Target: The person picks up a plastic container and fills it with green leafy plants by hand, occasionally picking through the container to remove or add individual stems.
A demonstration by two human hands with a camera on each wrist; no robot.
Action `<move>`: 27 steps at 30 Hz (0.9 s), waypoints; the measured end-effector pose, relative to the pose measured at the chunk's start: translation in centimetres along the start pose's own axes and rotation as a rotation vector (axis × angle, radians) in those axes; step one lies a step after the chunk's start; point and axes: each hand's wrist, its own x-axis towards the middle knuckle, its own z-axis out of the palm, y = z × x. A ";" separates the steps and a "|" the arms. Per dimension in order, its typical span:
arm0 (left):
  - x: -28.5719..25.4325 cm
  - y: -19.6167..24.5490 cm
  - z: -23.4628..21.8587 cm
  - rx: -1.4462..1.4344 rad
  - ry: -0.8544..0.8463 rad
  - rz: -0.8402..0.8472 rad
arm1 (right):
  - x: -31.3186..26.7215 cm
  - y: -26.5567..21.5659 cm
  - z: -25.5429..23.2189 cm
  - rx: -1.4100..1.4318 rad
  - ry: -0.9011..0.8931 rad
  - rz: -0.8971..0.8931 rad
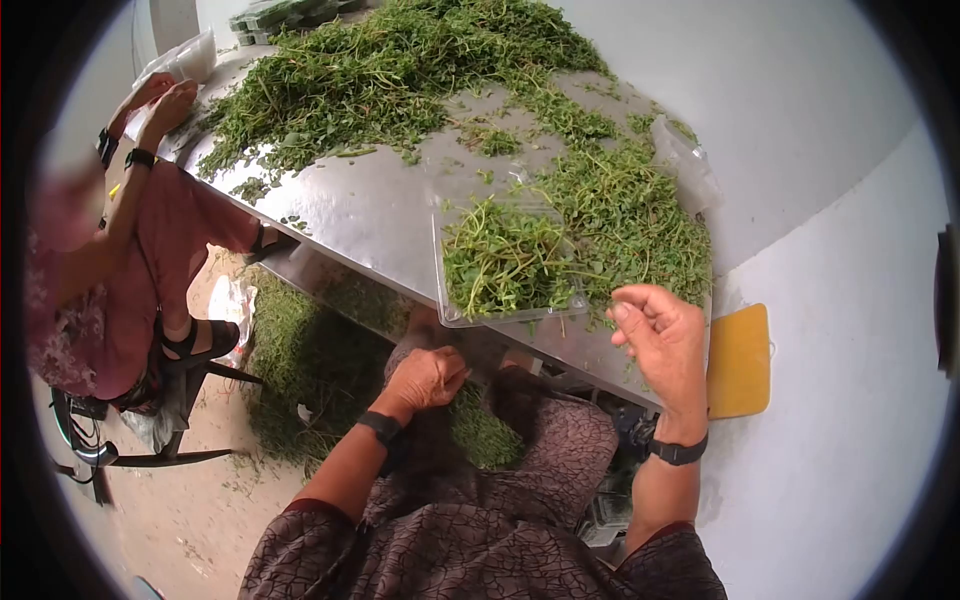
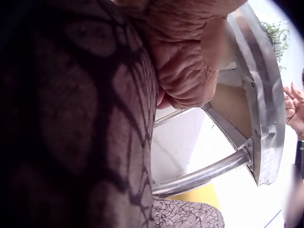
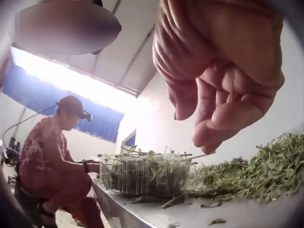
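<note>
A clear plastic box (image 1: 438,262) heaped with leafy green stems (image 1: 505,258) stands at the near edge of the metal table. Just right of it, my right hand (image 1: 660,345) is raised over the table with loosely bent fingers. In the right wrist view, its thumb and fingertips (image 3: 205,137) stand apart with nothing between them, close above a stem that juts out of the box (image 3: 142,175). My left hand (image 1: 428,378) lies low by my lap, below the table edge, fingers loosely curled. The left wrist view has this hand (image 2: 183,66) against patterned cloth, its fingertips mostly hidden.
Loose greens (image 1: 630,215) lie right of the box, and a large heap (image 1: 400,70) covers the table's (image 1: 350,215) far side. A plastic bag (image 1: 688,165) sits at the right edge, above a yellow board (image 1: 740,360). Another person (image 3: 54,152) sits at the left.
</note>
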 end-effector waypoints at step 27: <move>-0.6 0.0 0.5 0.043 0.115 0.047 | 0.3 2.3 5.7 0.548 -0.046 0.237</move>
